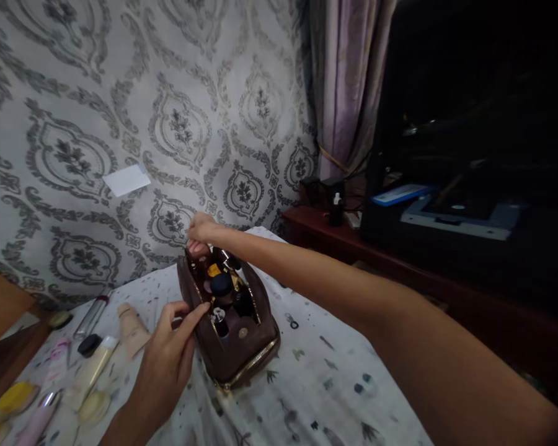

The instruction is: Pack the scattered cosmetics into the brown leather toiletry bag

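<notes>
A dark brown cosmetic bag (215, 357) with gold zips stands unzipped on the cloth. Inside I see a round black-capped container (221, 284), a small bottle with a shiny top (220, 323), and something yellow (214, 270). My left hand (170, 347) pinches the bag's left rim between thumb and fingers. Across the bag reaches my right arm; my right hand (201, 230) is closed at the far end of the opening, its fingertips low by the rim. What it grips there is hidden.
Left of the bag lie several cosmetics, among them a beige tube (132, 328), a black lid (89, 345) and a yellow round container (16, 396). A patterned wall stands close behind. At right are a dark red stand (307, 224) and a large black screen (469, 111).
</notes>
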Tool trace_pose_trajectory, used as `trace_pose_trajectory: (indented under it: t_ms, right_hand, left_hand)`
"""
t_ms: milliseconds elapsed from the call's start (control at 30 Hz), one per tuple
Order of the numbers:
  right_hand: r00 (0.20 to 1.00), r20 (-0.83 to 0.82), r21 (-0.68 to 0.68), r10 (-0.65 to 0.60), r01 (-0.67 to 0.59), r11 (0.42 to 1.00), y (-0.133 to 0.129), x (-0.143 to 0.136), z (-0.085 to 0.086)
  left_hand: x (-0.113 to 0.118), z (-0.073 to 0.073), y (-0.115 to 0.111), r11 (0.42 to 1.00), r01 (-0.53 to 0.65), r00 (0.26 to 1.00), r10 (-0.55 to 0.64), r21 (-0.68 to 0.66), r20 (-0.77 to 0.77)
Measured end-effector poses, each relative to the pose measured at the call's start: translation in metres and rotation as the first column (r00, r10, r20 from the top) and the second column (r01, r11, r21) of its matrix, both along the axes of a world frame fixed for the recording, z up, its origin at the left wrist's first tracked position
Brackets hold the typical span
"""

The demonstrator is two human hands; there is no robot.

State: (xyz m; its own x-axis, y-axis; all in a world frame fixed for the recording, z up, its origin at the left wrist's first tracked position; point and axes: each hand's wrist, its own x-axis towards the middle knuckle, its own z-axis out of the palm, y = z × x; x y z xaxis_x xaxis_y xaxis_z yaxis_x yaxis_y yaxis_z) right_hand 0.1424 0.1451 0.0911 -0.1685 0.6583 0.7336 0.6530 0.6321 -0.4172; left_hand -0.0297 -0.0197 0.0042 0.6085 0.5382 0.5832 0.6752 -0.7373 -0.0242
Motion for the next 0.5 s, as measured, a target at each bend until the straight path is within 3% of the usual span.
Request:
trace_pose_trajectory:
  t_ms: [100,167,367,500]
  right_hand:
    - [0.991,-0.117,-0.215,0.059,-0.083,0.973,-0.013,0.014,0.004]
    - [0.971,-0.224,-0.280,0.079,-0.142,0.949,-0.028,0.025,0.003]
    - [0.863,-0.500,-0.337,0.078,-0.277,0.900,-0.073,0.052,-0.014]
    - [0.696,-0.711,-0.256,0.101,-0.391,0.884,-0.104,0.057,-0.029]
  left_hand:
    - [0.001,0.000,-0.002,1.000,-0.015,1.000,0.015,0.000,0.015]
    - [0.002,0.001,-0.003,1.000,-0.021,1.000,0.021,-0.001,0.015]
    - [0.002,0.002,-0.006,0.998,-0.038,0.998,0.041,-0.057,0.044]
    - [0.002,0.001,-0.011,0.993,-0.053,0.996,0.060,-0.104,0.068]
